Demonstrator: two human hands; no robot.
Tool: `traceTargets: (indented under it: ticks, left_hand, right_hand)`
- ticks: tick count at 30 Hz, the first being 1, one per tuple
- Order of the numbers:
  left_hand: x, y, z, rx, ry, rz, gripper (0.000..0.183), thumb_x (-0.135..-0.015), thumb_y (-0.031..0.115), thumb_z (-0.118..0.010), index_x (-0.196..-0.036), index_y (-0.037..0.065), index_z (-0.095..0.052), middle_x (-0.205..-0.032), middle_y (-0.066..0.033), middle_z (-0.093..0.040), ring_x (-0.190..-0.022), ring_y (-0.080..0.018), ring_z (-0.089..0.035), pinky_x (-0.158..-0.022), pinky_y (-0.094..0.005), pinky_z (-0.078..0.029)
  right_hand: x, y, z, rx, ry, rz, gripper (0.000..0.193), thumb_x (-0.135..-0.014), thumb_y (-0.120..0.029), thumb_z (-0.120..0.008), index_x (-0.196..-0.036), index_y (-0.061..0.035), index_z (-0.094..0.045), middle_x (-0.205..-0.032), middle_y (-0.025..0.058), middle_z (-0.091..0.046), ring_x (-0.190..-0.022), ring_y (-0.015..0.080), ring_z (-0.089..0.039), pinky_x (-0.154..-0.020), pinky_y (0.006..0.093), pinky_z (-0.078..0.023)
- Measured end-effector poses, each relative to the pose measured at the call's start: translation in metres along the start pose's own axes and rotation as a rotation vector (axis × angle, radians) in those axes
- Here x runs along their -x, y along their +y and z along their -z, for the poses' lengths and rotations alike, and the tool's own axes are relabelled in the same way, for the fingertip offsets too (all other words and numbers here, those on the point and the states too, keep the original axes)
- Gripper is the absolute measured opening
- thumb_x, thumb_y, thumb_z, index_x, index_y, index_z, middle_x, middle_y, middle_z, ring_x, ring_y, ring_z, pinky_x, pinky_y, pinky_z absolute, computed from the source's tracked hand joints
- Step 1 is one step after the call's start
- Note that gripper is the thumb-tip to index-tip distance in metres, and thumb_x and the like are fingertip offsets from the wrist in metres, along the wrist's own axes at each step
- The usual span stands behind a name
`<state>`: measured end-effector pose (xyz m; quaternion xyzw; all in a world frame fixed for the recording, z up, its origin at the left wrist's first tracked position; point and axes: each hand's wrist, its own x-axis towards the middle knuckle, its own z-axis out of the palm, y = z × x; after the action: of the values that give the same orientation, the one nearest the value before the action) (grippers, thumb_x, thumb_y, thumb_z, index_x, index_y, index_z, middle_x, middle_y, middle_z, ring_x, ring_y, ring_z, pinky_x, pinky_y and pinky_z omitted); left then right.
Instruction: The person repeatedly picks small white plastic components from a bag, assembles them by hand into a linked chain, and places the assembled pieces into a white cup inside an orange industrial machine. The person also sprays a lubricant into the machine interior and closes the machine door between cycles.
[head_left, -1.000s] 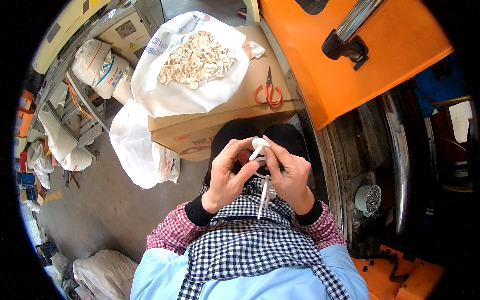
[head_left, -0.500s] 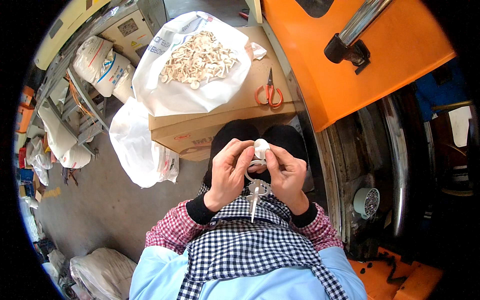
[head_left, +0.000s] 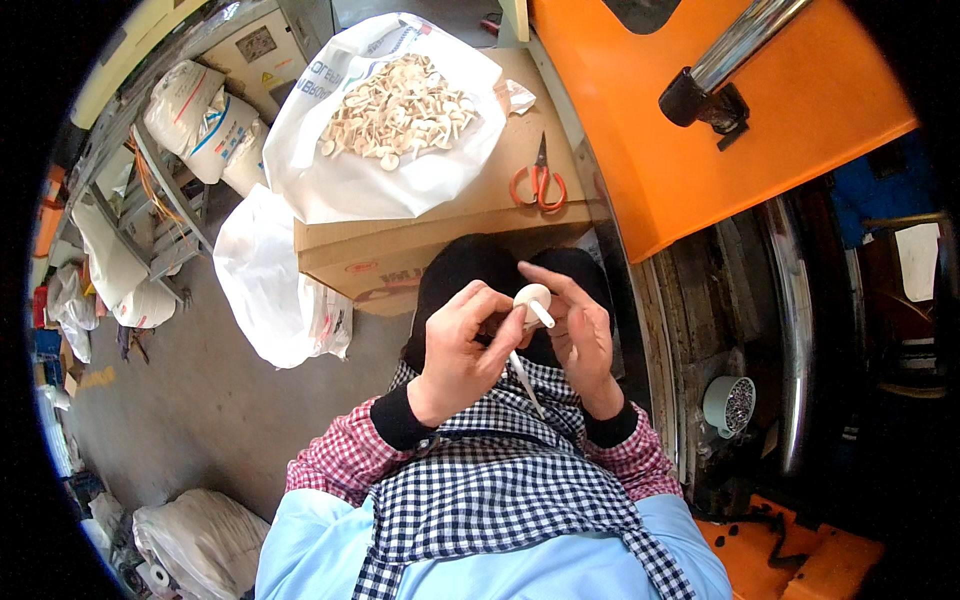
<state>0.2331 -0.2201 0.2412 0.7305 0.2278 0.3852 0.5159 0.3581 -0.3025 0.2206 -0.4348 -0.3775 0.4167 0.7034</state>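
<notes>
My left hand [head_left: 462, 345] pinches a small white mushroom-shaped plastic piece [head_left: 533, 297] between thumb and fingers, its round cap up and its stem pointing right and toward me. Just right of it, my right hand [head_left: 583, 345] has its index finger stretched out and lifted away; its other fingers are partly hidden. Between the hands, a white tapered plastic spike [head_left: 526, 386] hangs down over the checked apron. The spike's upper end is hidden behind my fingers, so I cannot tell which hand bears it.
Ahead, a cardboard box [head_left: 375, 262] carries a white bag [head_left: 450, 190] heaped with similar pieces [head_left: 400, 110] and red-handled scissors [head_left: 540, 188]. An orange machine panel [head_left: 640, 150] stands at right, above a round tub of dark bits [head_left: 729, 406]. Another white bag [head_left: 262, 290] lies on the floor at left.
The mushroom-shaped piece has turned, so its stem now shows. My right thumb and fingers have come off it and spread. The ring-shaped part of the white plastic has gone from sight.
</notes>
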Motion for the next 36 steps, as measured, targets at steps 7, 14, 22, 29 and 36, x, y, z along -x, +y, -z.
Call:
traceTargets:
  ticks: [7,14,22,29,36]
  left_hand:
    - [-0.002,0.002,-0.003,-0.103,-0.002,-0.122,0.005,-0.08,0.0,-0.063,-0.078,-0.003,-0.06,-0.066,-0.0096,-0.054,-0.053,-0.015,-0.052,-0.048,-0.025,-0.039]
    - [-0.001,-0.008,-0.002,0.068,-0.021,0.072,0.009,-0.084,0.004,-0.062,-0.084,-0.004,-0.06,-0.069,-0.0067,-0.057,-0.058,-0.0095,-0.054,-0.052,-0.022,-0.043]
    - [0.01,-0.037,0.013,0.139,-0.366,0.231,0.014,-0.09,0.01,-0.056,-0.098,-0.002,-0.057,-0.077,-0.0038,-0.058,-0.067,-0.0061,-0.053,-0.059,-0.0223,-0.045]
    - [-0.001,-0.044,0.037,0.437,-0.637,0.602,0.023,-0.094,0.018,-0.051,-0.083,0.001,-0.061,-0.068,0.0031,-0.057,-0.059,-0.0017,-0.049,-0.052,-0.0175,-0.04]
    - [-0.009,-0.032,0.046,0.291,-0.595,0.512,0.018,-0.091,0.016,-0.056,-0.083,0.0,-0.059,-0.063,-0.0005,-0.055,-0.055,-0.0054,-0.049,-0.05,-0.0206,-0.039]
  right_hand:
    - [0.002,-0.003,0.003,0.132,0.01,-0.062,0.048,-0.095,-0.037,-0.041,-0.118,0.0041,-0.052,-0.092,0.0053,-0.06,-0.078,0.0097,-0.056,-0.068,0.0222,-0.045]
    - [-0.003,0.003,0.009,-0.004,-0.019,-0.105,0.043,-0.095,-0.031,-0.045,-0.119,0.0039,-0.05,-0.094,0.0054,-0.06,-0.079,0.0098,-0.056,-0.069,0.0214,-0.044]
    - [-0.012,-0.007,0.007,0.233,0.013,-0.016,0.038,-0.091,-0.017,-0.054,-0.125,-0.001,-0.049,-0.095,0.0082,-0.064,-0.088,0.0127,-0.059,-0.078,0.025,-0.046]
    - [-0.018,-0.035,0.018,0.847,-0.241,0.082,0.038,-0.079,-0.006,-0.066,-0.116,-0.0055,-0.056,-0.098,0.0162,-0.064,-0.087,0.0295,-0.064,-0.073,0.0327,-0.05]
    - [-0.026,-0.03,0.015,1.034,-0.248,0.328,0.012,-0.075,-0.008,-0.068,-0.071,-0.0002,-0.06,-0.067,0.0137,-0.059,-0.06,0.0268,-0.06,-0.054,0.0338,-0.045]
